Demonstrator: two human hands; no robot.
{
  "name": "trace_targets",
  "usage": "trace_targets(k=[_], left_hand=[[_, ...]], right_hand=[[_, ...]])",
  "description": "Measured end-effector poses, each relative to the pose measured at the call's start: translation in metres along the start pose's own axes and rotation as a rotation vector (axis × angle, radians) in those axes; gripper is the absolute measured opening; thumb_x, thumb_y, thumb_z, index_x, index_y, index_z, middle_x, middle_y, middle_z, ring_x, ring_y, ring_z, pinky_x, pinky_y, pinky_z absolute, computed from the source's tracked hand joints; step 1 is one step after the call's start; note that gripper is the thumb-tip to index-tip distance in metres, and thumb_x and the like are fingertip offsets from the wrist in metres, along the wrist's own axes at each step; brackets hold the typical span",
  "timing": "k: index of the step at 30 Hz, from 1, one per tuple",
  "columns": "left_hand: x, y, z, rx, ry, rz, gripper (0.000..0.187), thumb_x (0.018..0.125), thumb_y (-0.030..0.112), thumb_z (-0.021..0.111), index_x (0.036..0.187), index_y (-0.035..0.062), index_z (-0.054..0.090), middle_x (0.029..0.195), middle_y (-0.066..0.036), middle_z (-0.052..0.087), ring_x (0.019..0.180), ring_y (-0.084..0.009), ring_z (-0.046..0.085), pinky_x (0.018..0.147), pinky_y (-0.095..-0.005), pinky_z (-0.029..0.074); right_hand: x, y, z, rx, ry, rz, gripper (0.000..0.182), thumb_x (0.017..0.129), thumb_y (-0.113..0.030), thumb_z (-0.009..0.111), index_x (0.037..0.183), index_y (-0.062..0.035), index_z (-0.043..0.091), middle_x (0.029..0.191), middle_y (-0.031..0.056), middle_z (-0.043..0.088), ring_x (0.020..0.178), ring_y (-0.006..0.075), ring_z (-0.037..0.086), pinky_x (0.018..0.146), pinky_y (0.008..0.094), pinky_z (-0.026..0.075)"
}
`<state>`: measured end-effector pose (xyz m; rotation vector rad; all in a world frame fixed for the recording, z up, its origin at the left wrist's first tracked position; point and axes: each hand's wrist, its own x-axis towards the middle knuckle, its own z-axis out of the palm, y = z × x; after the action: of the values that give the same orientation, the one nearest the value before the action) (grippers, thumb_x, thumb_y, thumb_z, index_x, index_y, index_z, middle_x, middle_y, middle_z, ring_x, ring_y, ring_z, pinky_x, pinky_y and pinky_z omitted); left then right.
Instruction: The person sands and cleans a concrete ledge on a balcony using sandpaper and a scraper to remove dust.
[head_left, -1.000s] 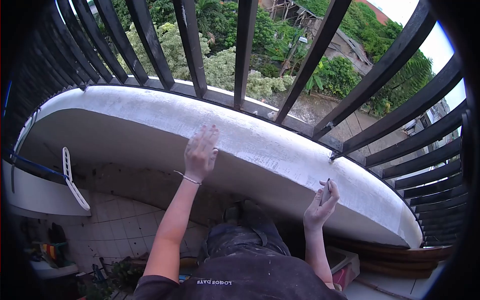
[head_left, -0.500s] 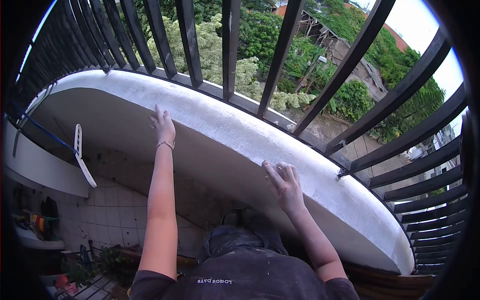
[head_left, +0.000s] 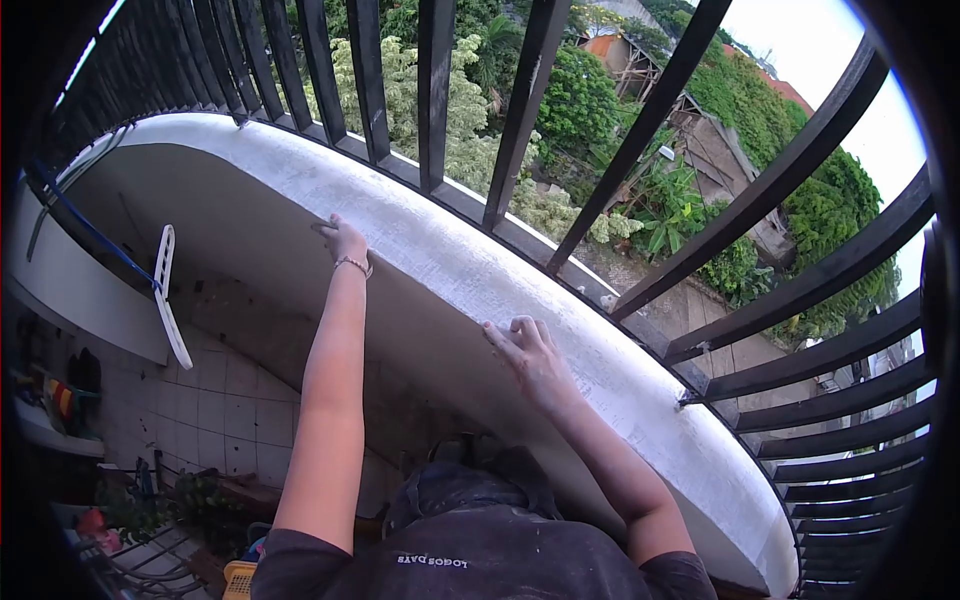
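A white-coated ledge [head_left: 450,250] curves across the view beneath a dark railing. My left hand [head_left: 345,242], with a bracelet at the wrist, is at the ledge's inner edge. Its fingers point left and are apart, and I see nothing held in them. My right hand [head_left: 530,360] rests against the same edge, farther right. Whitish powder coats its skin. One digit stretches out to the left while the other fingers bend, with gaps between them. No object shows in it, though the underside of the palm is hidden.
Black railing bars [head_left: 435,95] stand along the ledge's outer side, with trees and a roof below. A white slotted bar [head_left: 168,297] hangs on a blue cord [head_left: 95,232] at left. Far beneath are a tiled floor [head_left: 235,400], plants [head_left: 205,500] and a yellow basket [head_left: 238,580].
My view has shifted a little. My left hand has turned, its fingers now pointing more to the left. My right hand has moved left along the edge, closer to the left one.
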<state>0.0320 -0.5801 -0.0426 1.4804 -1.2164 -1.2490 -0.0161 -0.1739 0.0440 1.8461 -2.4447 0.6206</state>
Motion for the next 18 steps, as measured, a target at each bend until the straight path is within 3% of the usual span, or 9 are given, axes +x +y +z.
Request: trace_targets(k=[3,6,12,18], left_hand=[[0.006,0.009,0.002,-0.024,0.049,-0.081,0.068,0.110,0.039,0.030,0.157,-0.0084,0.018,0.157,-0.035,0.033,0.144,-0.0453,0.039,0.120,-0.0481,0.033],[0.020,-0.005,0.011,-0.003,0.157,0.033,0.064,0.111,0.037,0.029,0.154,-0.0106,0.025,0.155,-0.035,0.037,0.142,-0.0453,0.042,0.120,-0.0484,0.035],[0.033,-0.012,0.018,-0.038,0.267,0.086,0.064,0.111,0.037,0.028,0.151,-0.0125,0.029,0.153,-0.035,0.040,0.140,-0.0463,0.045,0.118,-0.0498,0.037],[0.050,0.021,-0.003,-0.190,0.163,-0.084,0.062,0.111,0.039,0.030,0.144,-0.0132,0.038,0.151,-0.035,0.043,0.138,-0.0448,0.047,0.117,-0.0476,0.039]], right_hand=[[0.017,-0.004,0.000,0.032,-0.029,-0.026,0.055,0.091,-0.012,0.068,0.145,-0.0205,0.058,0.124,0.0190,0.052,0.118,0.0363,0.054,0.099,0.0472,0.051],[0.035,-0.007,0.003,0.060,-0.035,-0.037,0.054,0.092,-0.012,0.068,0.144,-0.0203,0.059,0.125,0.0192,0.051,0.118,0.0363,0.054,0.099,0.0475,0.051],[0.075,-0.016,0.025,0.043,-0.048,-0.091,0.049,0.094,-0.016,0.066,0.143,-0.0172,0.059,0.123,0.0193,0.052,0.117,0.0365,0.053,0.098,0.0472,0.050],[0.112,-0.026,0.039,0.009,-0.027,-0.165,0.047,0.097,-0.019,0.062,0.142,-0.0097,0.057,0.120,0.0188,0.053,0.112,0.0353,0.053,0.098,0.0462,0.048]])
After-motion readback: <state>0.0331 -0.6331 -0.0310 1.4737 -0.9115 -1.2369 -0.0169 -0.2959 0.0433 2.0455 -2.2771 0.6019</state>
